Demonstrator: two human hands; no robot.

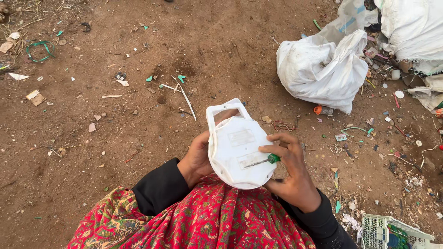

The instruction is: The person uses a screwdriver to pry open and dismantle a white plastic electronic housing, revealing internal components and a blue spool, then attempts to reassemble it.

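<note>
screwdriver [262, 161] lies across white casing [237, 152], tip pointing left.

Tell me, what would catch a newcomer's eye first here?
First, the white plastic casing in the middle, with a handle loop at its top; the left hand holds its edge while the right hand presses a green-handled screwdriver against its face. Below lies bright red patterned cloth over the lap. At upper right, a white sack slumps on the littered dirt ground.

smooth white plastic casing [240, 147], green-handled metal screwdriver [264, 161], rough dirt ground [138, 129]
</note>
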